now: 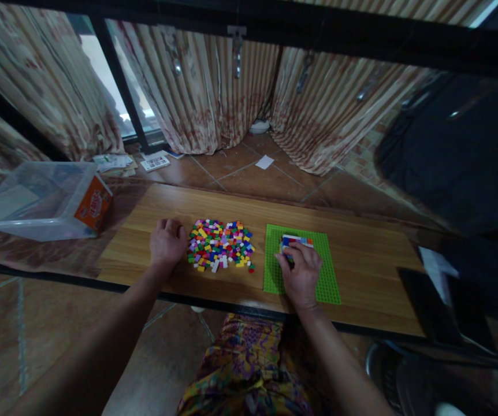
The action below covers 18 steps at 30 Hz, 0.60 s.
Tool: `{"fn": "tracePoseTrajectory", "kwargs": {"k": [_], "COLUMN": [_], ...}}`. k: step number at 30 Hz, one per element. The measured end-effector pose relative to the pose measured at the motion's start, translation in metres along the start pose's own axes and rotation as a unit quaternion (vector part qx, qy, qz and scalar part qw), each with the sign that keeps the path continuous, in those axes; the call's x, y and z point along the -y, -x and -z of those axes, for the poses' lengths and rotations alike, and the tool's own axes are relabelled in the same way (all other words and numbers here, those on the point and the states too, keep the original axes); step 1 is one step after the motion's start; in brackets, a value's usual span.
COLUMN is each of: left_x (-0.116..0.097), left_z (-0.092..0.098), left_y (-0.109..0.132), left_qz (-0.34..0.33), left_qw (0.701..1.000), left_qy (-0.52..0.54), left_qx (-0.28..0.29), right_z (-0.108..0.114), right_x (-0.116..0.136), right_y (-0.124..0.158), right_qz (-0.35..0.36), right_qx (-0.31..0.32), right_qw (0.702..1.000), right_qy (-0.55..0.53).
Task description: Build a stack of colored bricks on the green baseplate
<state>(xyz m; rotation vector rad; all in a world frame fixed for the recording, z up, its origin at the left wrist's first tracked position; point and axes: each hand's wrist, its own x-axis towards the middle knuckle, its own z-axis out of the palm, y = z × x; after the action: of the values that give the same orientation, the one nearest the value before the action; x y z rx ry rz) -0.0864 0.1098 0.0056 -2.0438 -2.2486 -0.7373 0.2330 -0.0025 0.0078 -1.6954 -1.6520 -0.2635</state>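
A loose pile of small multicoloured toy bricks (218, 245) lies on the wooden table. Just left of it, my left hand (167, 242) rests on the tabletop with curled fingers; its underside is hidden. To the right of the pile lies a green studded baseplate (329, 277), carrying a low block built of toy bricks (290, 238) in white, blue, red and orange. My right hand (303, 268) is over this block, thumb and fingertips drawn together at its near left side on a toy brick, mostly hidden by the fingers. The hand also covers part of the block.
On the left stands a clear plastic box (54, 228) with an orange label. The narrow table (374, 271) has a dark front edge close to my lap. Papers (114, 163) lie beyond the box, and a dark folder-like object (431, 306) is at the right end.
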Motion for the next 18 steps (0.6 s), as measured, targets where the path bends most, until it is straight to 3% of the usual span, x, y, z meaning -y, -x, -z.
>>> {"fn": "tracePoseTrajectory", "kwargs": {"k": [18], "left_x": [0.0001], "left_z": [0.0002], "left_y": [0.0002], "left_qz": [0.0], "left_qw": [1.0], "left_qy": [0.001], "left_qx": [0.001], "right_z": [0.0019], "right_x": [-0.0044], "right_y": [-0.0049], "right_qz": [-0.008], "right_qx": [0.005], "right_qw": [0.999], "right_qy": [-0.047]}}
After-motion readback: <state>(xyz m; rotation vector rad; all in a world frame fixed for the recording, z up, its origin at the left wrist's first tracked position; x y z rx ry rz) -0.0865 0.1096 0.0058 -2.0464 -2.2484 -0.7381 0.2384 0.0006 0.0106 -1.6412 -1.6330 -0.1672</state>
